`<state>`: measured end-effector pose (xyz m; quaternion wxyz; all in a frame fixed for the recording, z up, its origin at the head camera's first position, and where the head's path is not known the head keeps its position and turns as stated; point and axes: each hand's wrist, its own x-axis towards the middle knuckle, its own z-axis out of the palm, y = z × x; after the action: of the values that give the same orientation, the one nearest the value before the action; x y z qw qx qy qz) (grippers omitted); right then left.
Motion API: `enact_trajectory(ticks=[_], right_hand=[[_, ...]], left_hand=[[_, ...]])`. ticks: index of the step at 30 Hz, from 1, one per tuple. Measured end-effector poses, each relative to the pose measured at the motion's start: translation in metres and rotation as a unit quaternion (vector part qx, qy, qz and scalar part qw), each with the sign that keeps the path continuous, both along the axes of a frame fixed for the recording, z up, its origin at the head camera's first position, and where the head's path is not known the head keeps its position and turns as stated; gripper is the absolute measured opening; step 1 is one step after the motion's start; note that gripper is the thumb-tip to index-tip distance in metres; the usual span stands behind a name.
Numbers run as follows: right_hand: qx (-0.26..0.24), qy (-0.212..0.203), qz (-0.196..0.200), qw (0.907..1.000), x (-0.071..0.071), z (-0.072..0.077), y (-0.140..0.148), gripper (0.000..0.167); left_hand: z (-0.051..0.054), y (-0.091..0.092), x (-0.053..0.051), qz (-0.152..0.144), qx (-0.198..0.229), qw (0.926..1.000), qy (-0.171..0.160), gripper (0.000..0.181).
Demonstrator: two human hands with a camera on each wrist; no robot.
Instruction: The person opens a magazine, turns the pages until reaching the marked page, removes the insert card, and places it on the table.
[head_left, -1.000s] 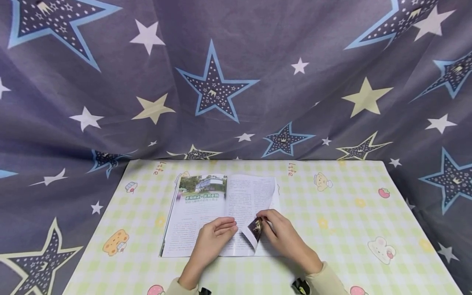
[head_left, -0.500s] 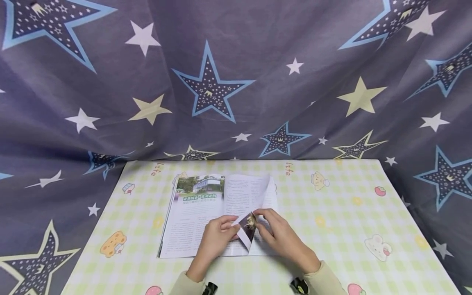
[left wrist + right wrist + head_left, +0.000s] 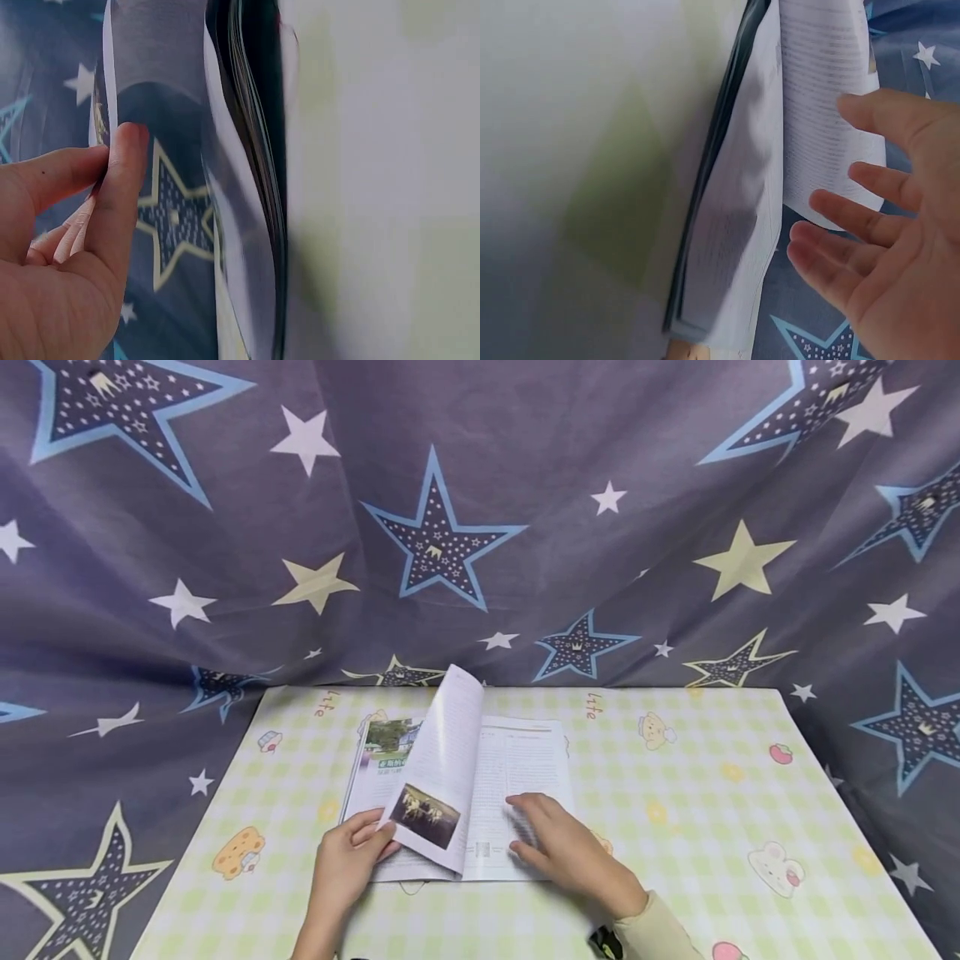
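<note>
An open magazine [image 3: 525, 768] lies on the table, one page [image 3: 442, 752] lifted and curved over toward its left side. That page carries a dark photo [image 3: 426, 815] near its lower edge. My left hand [image 3: 348, 860] pinches the page's lower left corner between thumb and fingers; the left wrist view shows the same pinch on the page edge [image 3: 111, 75]. Over the right-hand page, my right hand [image 3: 566, 852] hovers with fingers spread and nothing held. In the right wrist view the right hand [image 3: 885, 202] is apart from the raised page [image 3: 829, 97].
A table [image 3: 675, 893] with a green checked, cartoon-printed cover bears the magazine. Behind it and at both sides hangs a dark curtain [image 3: 525, 443] with stars. A dark strap [image 3: 606, 942] sits at the right sleeve [image 3: 660, 931].
The page has swung from the right side over to the left. My left hand took its corner and moved left; my right hand let go and stays at the right page.
</note>
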<state>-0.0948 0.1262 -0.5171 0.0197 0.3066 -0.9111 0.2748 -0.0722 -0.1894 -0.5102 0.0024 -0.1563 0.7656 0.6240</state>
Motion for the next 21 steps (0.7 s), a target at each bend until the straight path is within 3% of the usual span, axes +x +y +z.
enact_trajectory(ticks=[7, 13, 21], right_hand=[[0.109, 0.017, 0.034, 0.9933, 0.003, -0.004, -0.010, 0.078], [0.168, 0.024, 0.067, 0.9832, 0.007, -0.005, -0.022, 0.090], [0.186, 0.025, 0.079, 0.9791, 0.008, -0.006, -0.029, 0.076]], left_hand=[[0.005, -0.022, 0.011, 0.021, -0.051, 0.9983, -0.021, 0.037], [0.005, -0.035, 0.017, 0.045, -0.035, 0.9980, -0.027, 0.039], [0.001, -0.047, 0.023, 0.077, -0.013, 0.9960, -0.044, 0.036]])
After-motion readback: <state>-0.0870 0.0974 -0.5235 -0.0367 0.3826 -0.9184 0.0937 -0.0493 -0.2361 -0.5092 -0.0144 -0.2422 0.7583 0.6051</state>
